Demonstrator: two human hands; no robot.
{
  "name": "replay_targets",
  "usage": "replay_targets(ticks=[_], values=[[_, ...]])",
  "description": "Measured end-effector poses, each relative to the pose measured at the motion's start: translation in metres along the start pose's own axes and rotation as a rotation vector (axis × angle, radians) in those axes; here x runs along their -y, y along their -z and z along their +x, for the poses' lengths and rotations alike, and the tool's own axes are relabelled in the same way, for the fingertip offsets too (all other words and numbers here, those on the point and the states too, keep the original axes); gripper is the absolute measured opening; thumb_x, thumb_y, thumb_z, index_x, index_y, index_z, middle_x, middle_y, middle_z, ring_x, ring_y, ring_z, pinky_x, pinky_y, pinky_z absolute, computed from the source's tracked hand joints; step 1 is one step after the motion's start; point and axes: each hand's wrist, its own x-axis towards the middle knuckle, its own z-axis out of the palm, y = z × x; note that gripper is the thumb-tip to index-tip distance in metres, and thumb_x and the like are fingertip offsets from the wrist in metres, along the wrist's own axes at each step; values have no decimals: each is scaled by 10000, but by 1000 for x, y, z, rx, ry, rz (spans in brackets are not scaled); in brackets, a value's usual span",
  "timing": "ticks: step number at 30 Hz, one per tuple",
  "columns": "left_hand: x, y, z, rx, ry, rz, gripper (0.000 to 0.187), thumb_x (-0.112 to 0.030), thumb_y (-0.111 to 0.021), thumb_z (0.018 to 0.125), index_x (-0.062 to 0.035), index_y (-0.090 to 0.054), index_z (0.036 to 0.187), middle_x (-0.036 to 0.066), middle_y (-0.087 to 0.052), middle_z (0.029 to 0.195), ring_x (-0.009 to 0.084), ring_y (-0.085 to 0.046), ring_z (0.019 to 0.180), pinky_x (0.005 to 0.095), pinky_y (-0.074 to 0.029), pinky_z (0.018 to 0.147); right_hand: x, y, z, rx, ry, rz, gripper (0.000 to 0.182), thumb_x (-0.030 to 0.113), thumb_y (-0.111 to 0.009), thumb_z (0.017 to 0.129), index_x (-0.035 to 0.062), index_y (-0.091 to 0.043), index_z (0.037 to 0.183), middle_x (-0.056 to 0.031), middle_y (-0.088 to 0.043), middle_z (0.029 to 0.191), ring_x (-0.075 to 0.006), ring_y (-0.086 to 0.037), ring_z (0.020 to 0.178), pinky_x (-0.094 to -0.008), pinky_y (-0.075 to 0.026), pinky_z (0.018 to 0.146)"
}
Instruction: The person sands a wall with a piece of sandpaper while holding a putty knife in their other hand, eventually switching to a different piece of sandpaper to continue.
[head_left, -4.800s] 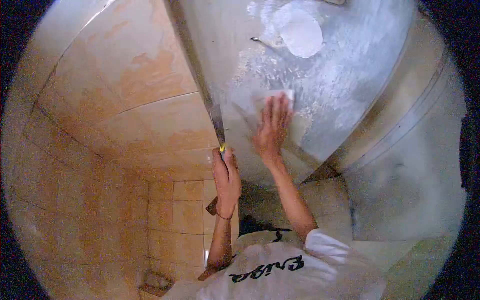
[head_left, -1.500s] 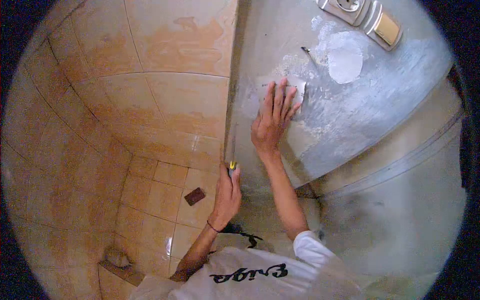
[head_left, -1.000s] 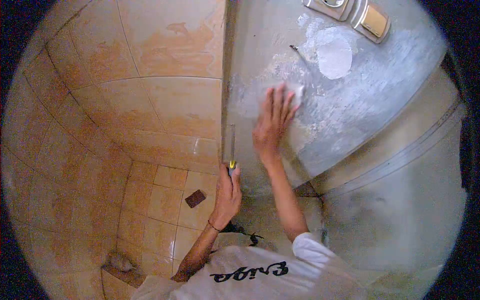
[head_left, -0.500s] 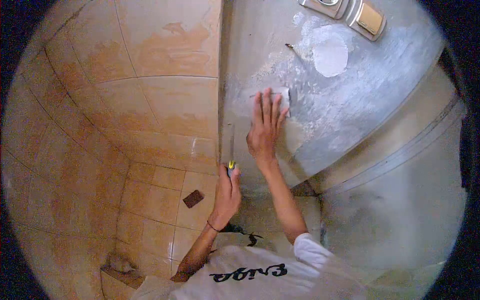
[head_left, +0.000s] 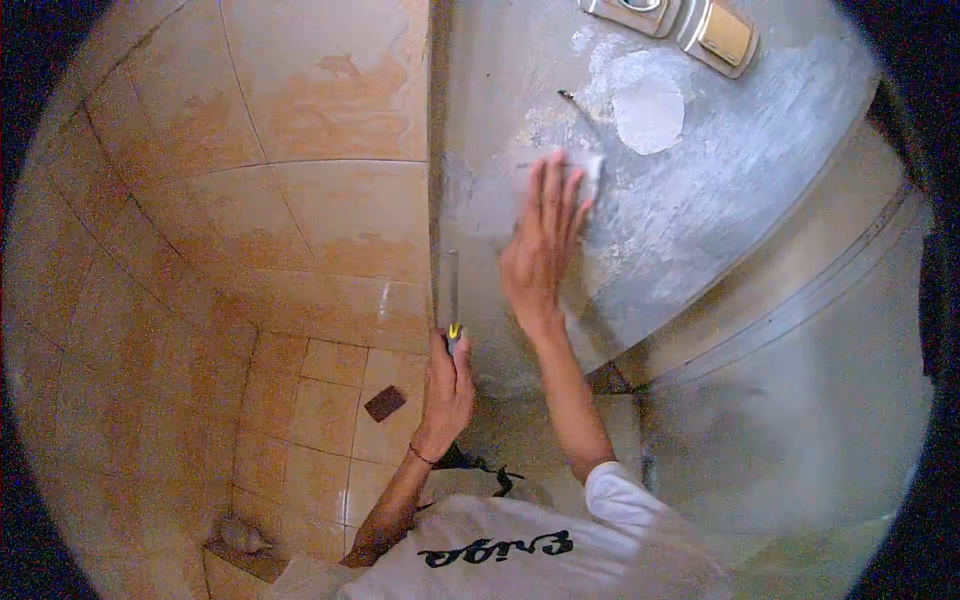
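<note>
My right hand (head_left: pixel 545 240) lies on a pale sheet of sandpaper (head_left: pixel 592 172), pressing it with outstretched fingers against the grey door (head_left: pixel 490 110). The sheet sits just below and left of a round white filler patch (head_left: pixel 648 115); its far side is partly hidden by my fingers. My left hand (head_left: pixel 447 395) is closed around the grey and yellow handle of a screwdriver (head_left: pixel 454 332). The thin shaft points up along the door's left edge.
A metal lock plate with a tan cover (head_left: pixel 727 38) is at the door's top right. Orange-stained tiles (head_left: pixel 340 210) line the left side. A dark brown rectangular piece (head_left: pixel 385 403) lies on the tiled floor. A small ledge (head_left: pixel 245 558) stands at lower left.
My right hand has slid the sandpaper up and to the right across the door, toward the white patch. My left hand keeps its hold on the screwdriver. The view has shifted slightly.
</note>
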Motion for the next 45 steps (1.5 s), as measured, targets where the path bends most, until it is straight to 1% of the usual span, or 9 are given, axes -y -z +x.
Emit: replay_targets(ticks=[6,9,17,20,24,29,35,39,45], values=[[-4,-2,-2,-141,-133,45,342,-280,-397,1034,50,-405,1123,246,-533,840,371,-520,715,455,-414,646,-4,11,28,-147,-34,-40,576,75,-381,935,22,-256,1494,-154,-184,1581,-404,-108,1457,-581,-52,1154],[-16,3,-1,-61,4,17,373,-322,-362,1040,27,-453,1134,203,-544,929,337,-500,793,442,-420,733,0,-8,-9,46,17,-95,609,65,-400,906,26,-257,1496,-149,-183,1582,-398,-108,1459,-584,-60,1153],[-17,-4,-11,21,74,121,469,-374,-335,1041,50,-448,1207,224,-557,985,362,-507,886,461,-398,821,-19,27,34,-194,8,36,716,-13,-414,804,68,-270,1501,-118,-165,1593,-389,-115,1460,-622,-70,1142],[-17,-11,-11,-81,-140,153,322,-259,-374,1037,51,-415,1113,270,-518,820,422,-509,731,478,-399,649,-20,8,7,-60,43,2,637,29,-394,873,64,-279,1500,-136,-197,1582,-373,-120,1464,-577,-45,1156],[-22,-15,-10,-91,-184,127,307,-251,-366,1040,45,-415,1103,258,-503,820,405,-506,731,464,-409,661,-35,22,0,-36,41,53,668,3,-417,857,79,-270,1504,-119,-165,1593,-374,-114,1465,-587,-48,1157],[-14,-22,-13,14,-35,-34,294,-259,-374,1042,33,-405,1068,219,-472,794,323,-467,699,423,-412,653,-43,44,29,-143,18,38,656,22,-408,871,75,-257,1507,-121,-158,1594,-392,-101,1462,-591,-47,1154],[-36,-24,-10,-67,-51,-23,292,-261,-366,1046,25,-407,1087,156,-478,792,249,-454,697,380,-403,640,-45,21,-15,175,100,11,735,-17,-436,803,93,-260,1508,-113,-160,1595,-377,-105,1466,-612,-43,1147],[-28,-20,-2,-81,70,-45,303,-273,-361,1047,25,-403,1084,143,-473,791,235,-452,695,384,-394,630,-38,27,19,-74,35,47,731,-24,-434,800,65,-258,1504,-105,-152,1599,-362,-94,1471,-636,-13,1133],[-12,12,14,-7,85,7,331,-285,-371,1043,37,-419,1101,189,-514,830,299,-506,722,411,-420,662,-20,-35,-27,150,174,-87,694,20,-433,835,73,-265,1506,-65,-154,1603,-330,-110,1475,-649,-30,1124]])
